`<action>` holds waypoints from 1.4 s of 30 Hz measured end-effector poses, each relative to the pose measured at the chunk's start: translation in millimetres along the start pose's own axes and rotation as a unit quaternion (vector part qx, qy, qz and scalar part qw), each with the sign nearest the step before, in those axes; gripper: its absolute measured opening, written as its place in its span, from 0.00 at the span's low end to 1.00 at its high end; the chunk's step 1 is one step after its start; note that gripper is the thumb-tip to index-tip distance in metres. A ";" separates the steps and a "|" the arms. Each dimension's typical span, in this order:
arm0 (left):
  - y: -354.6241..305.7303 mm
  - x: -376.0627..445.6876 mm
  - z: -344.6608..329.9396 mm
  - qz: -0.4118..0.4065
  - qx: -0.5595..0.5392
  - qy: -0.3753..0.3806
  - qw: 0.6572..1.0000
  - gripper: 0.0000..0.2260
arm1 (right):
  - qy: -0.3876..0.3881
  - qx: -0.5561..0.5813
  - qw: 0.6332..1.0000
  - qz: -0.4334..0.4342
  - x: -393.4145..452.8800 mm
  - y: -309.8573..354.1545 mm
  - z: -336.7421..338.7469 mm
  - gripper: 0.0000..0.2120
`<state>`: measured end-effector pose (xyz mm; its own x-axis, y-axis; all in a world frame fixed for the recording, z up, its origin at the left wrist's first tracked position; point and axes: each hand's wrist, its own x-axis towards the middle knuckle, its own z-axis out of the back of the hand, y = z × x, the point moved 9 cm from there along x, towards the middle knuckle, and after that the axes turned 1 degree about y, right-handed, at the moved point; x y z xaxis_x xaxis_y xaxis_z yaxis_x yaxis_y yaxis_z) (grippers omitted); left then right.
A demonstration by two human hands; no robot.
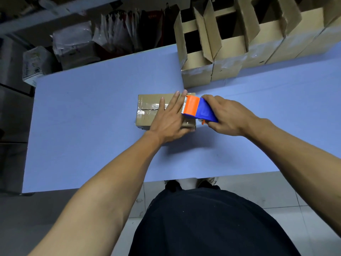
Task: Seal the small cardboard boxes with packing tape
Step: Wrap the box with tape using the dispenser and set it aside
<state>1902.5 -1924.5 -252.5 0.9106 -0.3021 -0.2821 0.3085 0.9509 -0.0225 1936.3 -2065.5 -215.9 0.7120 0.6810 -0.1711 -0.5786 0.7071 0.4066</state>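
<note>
A small closed cardboard box (pixel 147 109) lies in the middle of the blue table (pixel 83 126), with shiny clear tape running along its top seam. My left hand (pixel 168 119) lies flat on the box's right half, fingers straight and pressing down. My right hand (pixel 227 115) grips an orange and blue tape dispenser (pixel 198 110), whose toothed orange end sits at the box's right edge, right beside my left fingers. The tape roll is mostly hidden under my right hand.
A row of open cardboard boxes (pixel 221 48) with raised flaps stands at the table's far right. Beyond the far edge are shelves with bagged goods (pixel 77 43). The table's near edge (pixel 129 183) runs just in front of my legs, tiled floor below.
</note>
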 end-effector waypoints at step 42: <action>-0.5 17.8 32.7 0.158 -0.213 -0.102 0.959 0.23 | 0.031 -0.038 0.997 -0.060 -30.7 -59.0 6.9 0.38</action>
<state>1927.5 -1932.5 -226.2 0.9884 0.0397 -0.1467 -0.0918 0.9252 -0.3683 1951.3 -2129.5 -228.4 0.7528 0.5999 -0.2708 -0.5212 0.7946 0.3114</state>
